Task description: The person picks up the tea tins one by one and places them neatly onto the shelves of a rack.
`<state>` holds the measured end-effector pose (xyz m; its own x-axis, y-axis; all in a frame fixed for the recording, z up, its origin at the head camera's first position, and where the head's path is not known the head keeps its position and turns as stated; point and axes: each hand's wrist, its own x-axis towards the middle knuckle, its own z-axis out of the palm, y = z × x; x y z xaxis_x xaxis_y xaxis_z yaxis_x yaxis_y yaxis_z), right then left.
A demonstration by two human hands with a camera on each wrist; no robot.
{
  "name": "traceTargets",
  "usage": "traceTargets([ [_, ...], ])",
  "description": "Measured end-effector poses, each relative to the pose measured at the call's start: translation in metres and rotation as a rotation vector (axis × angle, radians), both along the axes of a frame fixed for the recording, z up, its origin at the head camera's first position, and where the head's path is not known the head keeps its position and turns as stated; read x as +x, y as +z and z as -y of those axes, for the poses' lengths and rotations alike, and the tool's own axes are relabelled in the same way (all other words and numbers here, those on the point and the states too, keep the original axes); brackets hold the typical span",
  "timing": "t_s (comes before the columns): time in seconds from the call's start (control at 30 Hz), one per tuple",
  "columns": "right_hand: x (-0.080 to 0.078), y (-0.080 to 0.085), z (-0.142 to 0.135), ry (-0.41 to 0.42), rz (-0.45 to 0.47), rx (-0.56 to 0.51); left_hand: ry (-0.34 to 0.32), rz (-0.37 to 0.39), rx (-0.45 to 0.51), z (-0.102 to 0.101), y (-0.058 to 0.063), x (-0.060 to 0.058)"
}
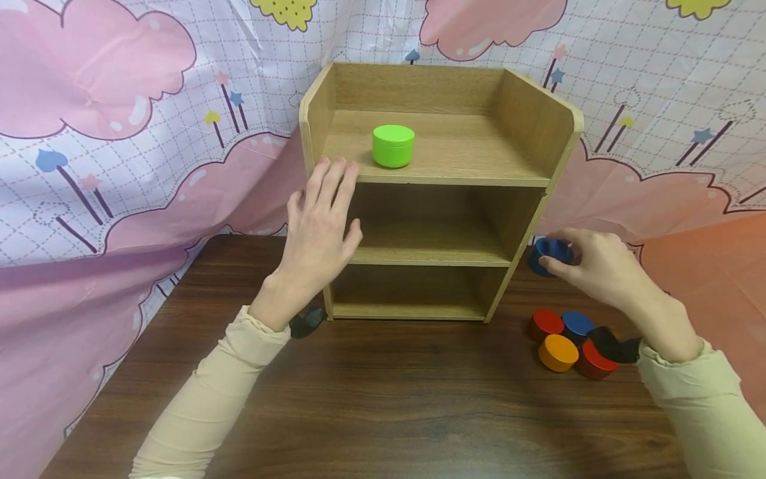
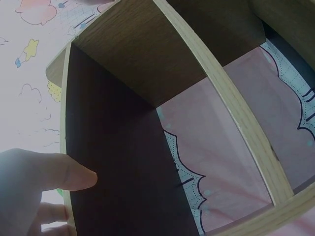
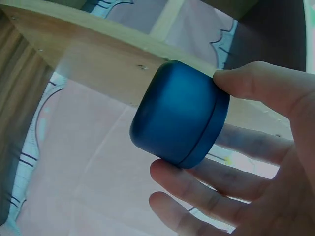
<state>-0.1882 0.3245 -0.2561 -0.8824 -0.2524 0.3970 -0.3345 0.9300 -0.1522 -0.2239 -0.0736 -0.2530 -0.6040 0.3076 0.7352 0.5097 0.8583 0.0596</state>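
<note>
Cream left sleeve [image 1: 203, 392] and right sleeve [image 1: 694, 399] are filling the lower corners, running over a dark wood table [image 1: 419, 399]. On its right side, front red container [image 1: 597, 362], orange container [image 1: 558, 352], rear blue container [image 1: 577, 324] and rear red container [image 1: 546, 324] are clustering close together. Past these, right hand [image 1: 601, 263] is gripping the held blue container [image 3: 172, 115] between thumb and fingers, off the table, just right of a wooden shelf unit [image 1: 538, 126]. Left hand [image 1: 320, 226] is lying at the unit's front left, fingers stretching out straight, gripping nothing, tips by the top board [image 1: 467, 150]; can't tell whether they are pressing on it. Three-tier unit is standing upright around mid-view. Green container [image 1: 393, 148] is resting on the top board near its front edge, just right of the left fingertips. Behind everything, printed cloth [image 1: 371, 46] is hanging, showing pink clouds and stars on a grid.
</note>
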Motion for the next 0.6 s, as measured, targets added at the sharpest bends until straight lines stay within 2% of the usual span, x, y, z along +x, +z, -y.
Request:
traceTargets([
  [0.3, 0.010, 0.015, 0.010, 0.013, -0.034, 0.028, -0.001, 0.007, -0.004, 0.000, 0.000, 0.000],
  [0.6, 0.019, 0.037, 0.027, 0.074, -0.046, -0.031, -0.002, -0.003, -0.004, 0.000, 0.000, 0.000],
])
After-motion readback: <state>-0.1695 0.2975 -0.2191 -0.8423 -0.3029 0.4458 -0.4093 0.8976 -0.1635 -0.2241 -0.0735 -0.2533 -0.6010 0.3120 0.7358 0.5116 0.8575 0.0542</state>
